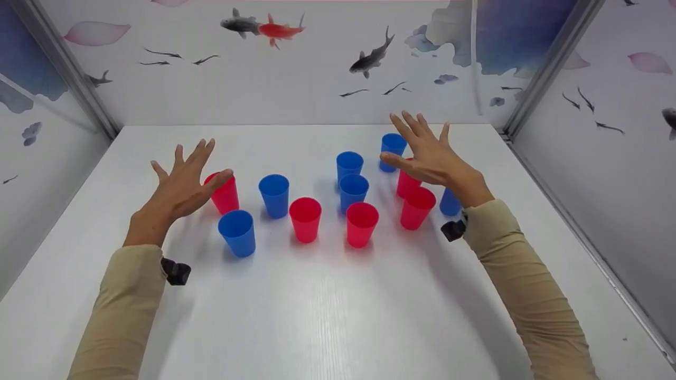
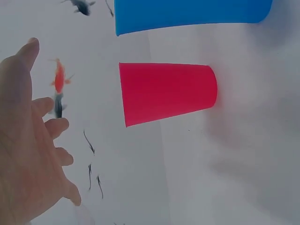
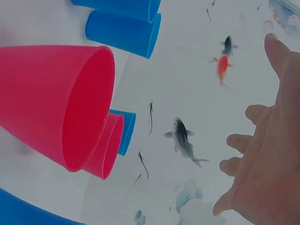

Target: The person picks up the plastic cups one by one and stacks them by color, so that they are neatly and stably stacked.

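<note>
Both hands hover above a white table with fingers spread, holding nothing. My left hand [image 1: 182,184] is raised beside a red cup [image 1: 226,195] at the left, partly covering it in the head view. Nearest below that hand stands a blue cup [image 1: 237,234]. In the left wrist view, the red cup [image 2: 168,91] stands apart from the fingers. On the other side, my right hand [image 1: 430,155] is over the right-hand cups, partly hiding a rear red cup [image 1: 407,182] and a blue cup [image 1: 450,203]. A red cup [image 3: 56,103] looms close in the right wrist view.
Between the hands stand more upright cups: a blue cup [image 1: 274,196], a red cup [image 1: 305,220], another red cup [image 1: 362,225] and several others. A blue cup [image 1: 393,150] is farthest back. Fish-patterned panels [image 1: 296,79] wall the table at the back and sides.
</note>
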`<control>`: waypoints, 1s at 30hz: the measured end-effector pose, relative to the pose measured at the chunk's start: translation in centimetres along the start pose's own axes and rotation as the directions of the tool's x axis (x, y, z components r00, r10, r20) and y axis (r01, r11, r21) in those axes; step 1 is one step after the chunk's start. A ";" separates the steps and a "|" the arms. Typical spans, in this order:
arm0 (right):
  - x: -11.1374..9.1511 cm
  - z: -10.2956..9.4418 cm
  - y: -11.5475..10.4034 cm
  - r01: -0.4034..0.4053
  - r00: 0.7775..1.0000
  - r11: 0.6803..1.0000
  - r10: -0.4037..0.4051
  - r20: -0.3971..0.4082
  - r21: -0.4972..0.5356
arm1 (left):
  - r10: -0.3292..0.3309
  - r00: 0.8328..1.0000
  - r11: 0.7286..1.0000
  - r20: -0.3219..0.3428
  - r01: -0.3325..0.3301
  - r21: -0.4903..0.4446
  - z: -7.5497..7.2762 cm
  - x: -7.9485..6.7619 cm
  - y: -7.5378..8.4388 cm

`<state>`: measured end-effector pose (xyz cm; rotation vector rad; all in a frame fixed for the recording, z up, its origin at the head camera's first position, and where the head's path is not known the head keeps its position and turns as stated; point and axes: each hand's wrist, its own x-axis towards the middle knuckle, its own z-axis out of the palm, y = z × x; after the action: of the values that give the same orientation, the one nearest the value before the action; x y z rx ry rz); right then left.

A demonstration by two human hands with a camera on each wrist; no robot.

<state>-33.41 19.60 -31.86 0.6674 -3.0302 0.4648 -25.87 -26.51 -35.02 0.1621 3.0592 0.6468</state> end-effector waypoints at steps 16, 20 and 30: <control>-4.0 4.8 -1.1 0.186 0.981 0.803 -0.119 -0.154 0.566 | -0.138 0.979 0.892 -0.148 0.058 -0.448 3.4 -1.6 -1.2; -4.1 5.9 -1.1 0.284 0.958 0.622 -0.161 -0.236 0.730 | -0.158 0.975 0.841 -0.155 0.051 -0.539 3.9 -1.7 -1.8; -3.7 7.8 -0.6 0.209 0.971 0.536 -0.215 -0.108 0.818 | -0.197 0.969 0.759 -0.148 0.056 -0.649 5.5 -0.8 -2.6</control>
<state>-29.35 18.35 -39.34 1.0105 -2.4933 1.9217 -25.12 -26.74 -41.10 -0.1356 2.7685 1.7383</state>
